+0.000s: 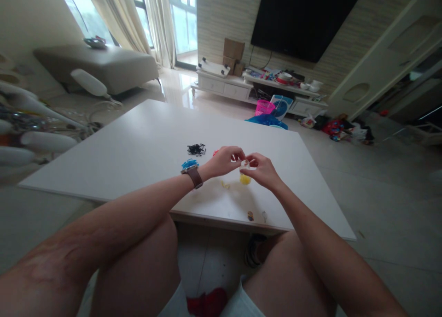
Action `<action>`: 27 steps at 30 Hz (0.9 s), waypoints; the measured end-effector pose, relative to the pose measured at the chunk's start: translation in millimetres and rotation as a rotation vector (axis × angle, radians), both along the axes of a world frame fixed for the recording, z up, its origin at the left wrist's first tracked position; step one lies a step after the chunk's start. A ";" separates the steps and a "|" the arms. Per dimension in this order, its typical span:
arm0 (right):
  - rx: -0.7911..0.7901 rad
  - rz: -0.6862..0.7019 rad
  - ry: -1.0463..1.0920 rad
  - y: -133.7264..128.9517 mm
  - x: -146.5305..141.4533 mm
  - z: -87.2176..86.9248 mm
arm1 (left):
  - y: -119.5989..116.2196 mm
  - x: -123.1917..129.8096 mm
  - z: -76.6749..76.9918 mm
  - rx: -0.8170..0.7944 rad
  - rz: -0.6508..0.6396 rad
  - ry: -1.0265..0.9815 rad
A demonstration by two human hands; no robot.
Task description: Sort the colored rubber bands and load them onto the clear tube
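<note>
My right hand (pixel 262 170) is closed around a small clear jar (pixel 245 179) with yellow pieces in its lower part. At the jar's mouth, the fingers of my left hand (pixel 227 160) are pinched together; what is in them is too small to make out. A few loose yellow pieces (pixel 225 184) lie on the table left of the jar. Beyond my left wrist are a pile of blue strips (pixel 189 163) and a pile of thin black pieces (pixel 196 149). Something red (pixel 216 153) shows partly behind my left hand.
The white table (pixel 152 132) has a small yellow-and-blue figure (pixel 250 215) and a small clear item (pixel 264 216) near its front edge. Past the far edge stand a pink basket (pixel 264 107) and blue plastic (pixel 265 120). White chair parts (pixel 90 82) are at the left.
</note>
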State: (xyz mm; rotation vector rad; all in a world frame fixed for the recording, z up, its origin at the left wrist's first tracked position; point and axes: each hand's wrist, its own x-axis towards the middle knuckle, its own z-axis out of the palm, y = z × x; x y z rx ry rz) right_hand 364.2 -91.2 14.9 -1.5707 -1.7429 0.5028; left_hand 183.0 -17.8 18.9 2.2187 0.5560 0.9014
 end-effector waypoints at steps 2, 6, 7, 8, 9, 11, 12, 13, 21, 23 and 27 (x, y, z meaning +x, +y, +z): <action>-0.003 -0.015 0.032 0.5 -0.2 -0.2 | 3.6 -2.0 1.4 -0.003 0.029 0.012; -0.013 -0.097 0.175 2.5 2.2 0.4 | 20.9 -8.9 -4.9 -0.065 0.124 0.127; -0.007 -0.119 0.196 3.0 3.6 0.6 | 26.6 -11.4 -8.9 -0.090 0.130 0.192; 0.002 -0.135 0.210 3.6 5.0 0.6 | 32.2 -14.1 -13.7 -0.112 0.122 0.270; 0.013 -0.149 0.215 4.0 6.5 0.5 | 37.5 -16.8 -18.8 -0.121 0.100 0.354; 0.036 -0.173 0.209 4.6 9.1 0.1 | 45.4 -21.7 -29.5 -0.120 0.037 0.524; 0.045 -0.179 0.204 4.7 9.9 -0.2 | 47.7 -23.4 -34.6 -0.119 0.011 0.597; 0.052 -0.182 0.197 4.8 10.5 -0.4 | 48.7 -24.3 -39.4 -0.120 -0.007 0.660; 0.049 -0.156 0.165 4.1 10.5 0.0 | 32.0 -9.5 -67.0 -0.124 -0.048 0.943; 0.049 -0.148 0.160 4.1 11.0 -0.3 | 29.3 -6.0 -70.9 -0.128 -0.040 0.948; 0.061 -0.136 0.136 4.8 12.0 -1.6 | 28.8 -3.0 -76.6 -0.142 -0.059 0.908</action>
